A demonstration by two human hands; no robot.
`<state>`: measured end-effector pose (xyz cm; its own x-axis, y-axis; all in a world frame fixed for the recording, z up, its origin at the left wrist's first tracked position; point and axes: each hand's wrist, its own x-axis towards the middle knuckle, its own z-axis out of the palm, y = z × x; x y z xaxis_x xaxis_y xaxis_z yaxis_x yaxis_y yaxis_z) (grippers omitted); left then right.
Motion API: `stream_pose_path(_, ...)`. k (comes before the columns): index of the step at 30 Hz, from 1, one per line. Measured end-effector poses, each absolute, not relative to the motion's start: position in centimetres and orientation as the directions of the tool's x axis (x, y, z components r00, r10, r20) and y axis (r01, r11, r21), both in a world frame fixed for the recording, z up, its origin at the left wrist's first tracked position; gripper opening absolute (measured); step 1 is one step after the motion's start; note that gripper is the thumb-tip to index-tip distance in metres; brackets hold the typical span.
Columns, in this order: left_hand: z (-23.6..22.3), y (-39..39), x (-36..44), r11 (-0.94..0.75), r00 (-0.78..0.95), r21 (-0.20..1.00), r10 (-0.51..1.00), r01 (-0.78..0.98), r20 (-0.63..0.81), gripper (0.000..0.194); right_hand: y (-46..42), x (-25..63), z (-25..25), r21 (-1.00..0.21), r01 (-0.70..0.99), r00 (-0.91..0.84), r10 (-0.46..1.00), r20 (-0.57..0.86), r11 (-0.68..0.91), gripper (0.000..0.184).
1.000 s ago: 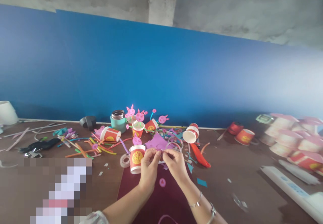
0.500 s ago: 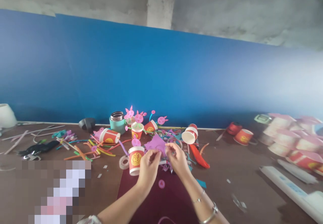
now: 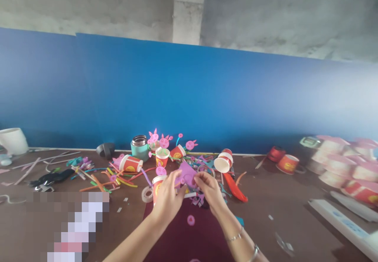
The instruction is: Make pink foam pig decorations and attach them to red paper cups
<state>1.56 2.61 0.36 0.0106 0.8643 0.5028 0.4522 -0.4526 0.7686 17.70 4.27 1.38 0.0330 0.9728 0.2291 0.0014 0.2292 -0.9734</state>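
Over the dark red mat [image 3: 165,230], my left hand [image 3: 167,195] hangs with its fingers stretched and its thumb apart, seemingly around nothing. It covers part of a red and white paper cup [image 3: 157,184]. My right hand [image 3: 211,191] is closed in a pinch; whatever sits between its fingertips is too small to make out. Behind and between both hands is a sheet of purple paper [image 3: 186,171]. Just below the fingers lies a white marker [image 3: 190,194]. On the mat, nearer to me, rests a small pink disc [image 3: 191,220] with a red mark.
Left of the cup are a tape roll [image 3: 147,194] and scattered coloured strips [image 3: 118,177]. Pink paper animal heads [image 3: 164,141] stand in cups beside a teal flask [image 3: 139,148]. A red pouch-like object [image 3: 235,187] lies right; stacked cups [image 3: 336,161] and a power strip [image 3: 336,218] are farther right.
My left hand has opened from a pinch and shifted slightly left, now covering much of the upright cup. My right hand stays pinched. The whole view has tilted slightly upward.
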Motion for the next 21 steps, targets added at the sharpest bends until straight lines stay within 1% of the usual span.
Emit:
stream_pose_path(1,0.4,2.7,0.8,-0.450,0.032,0.699,0.852,0.556,0.523,0.045,4.4,17.8,1.2,-0.977,-0.024,0.081,0.975,0.209,0.211,0.027)
stream_pose_path(3,0.3,2.8,-0.7,-0.382,0.069,0.589,0.873,0.713,0.483,0.071,4.7,17.9,0.9,-0.984,-0.071,0.141,0.978,0.154,0.165,0.027)
stream_pose_path(4,0.1,2.9,-1.4,-0.339,0.071,0.553,0.891,0.762,0.448,0.079,4.7,18.0,0.7,-0.984,-0.096,0.157,0.979,0.132,0.148,0.027)
stream_pose_path(5,-0.1,2.8,-2.0,-0.313,0.078,0.524,0.904,0.792,0.421,0.082,4.8,18.0,0.6,-0.983,-0.123,0.165,0.980,0.114,0.135,0.026)
stream_pose_path(8,-0.9,2.1,-2.9,-0.310,0.110,0.472,0.908,0.825,0.405,0.082,4.6,17.8,0.6,-0.974,-0.200,0.146,0.986,0.081,0.110,0.023)
stream_pose_path(11,-1.5,0.9,-3.0,-0.394,0.170,0.452,0.872,0.800,0.458,0.079,4.6,17.5,1.0,-0.970,-0.226,0.117,0.991,0.066,0.091,0.024)
stream_pose_path(13,-1.8,0.1,-2.9,-0.503,0.249,0.422,0.814,0.754,0.525,0.075,4.8,17.3,1.5,-0.980,-0.182,0.115,0.992,0.056,0.076,0.025)
stream_pose_path(16,-2.2,-0.6,-2.6,-0.646,0.357,0.316,0.691,0.694,0.629,0.068,5.5,16.9,2.7,-0.992,-0.091,0.124,0.989,0.076,0.087,0.023)
stream_pose_path(18,-2.3,-0.8,-2.3,-0.695,0.399,0.259,0.632,0.671,0.664,0.063,6.1,16.6,3.5,-0.992,-0.043,0.126,0.985,0.115,0.121,0.021)
stream_pose_path(21,-2.2,-0.9,-2.0,-0.735,0.446,0.215,0.587,0.643,0.676,0.055,6.8,15.9,4.2,-0.990,0.025,0.095,0.985,0.143,0.142,0.016)
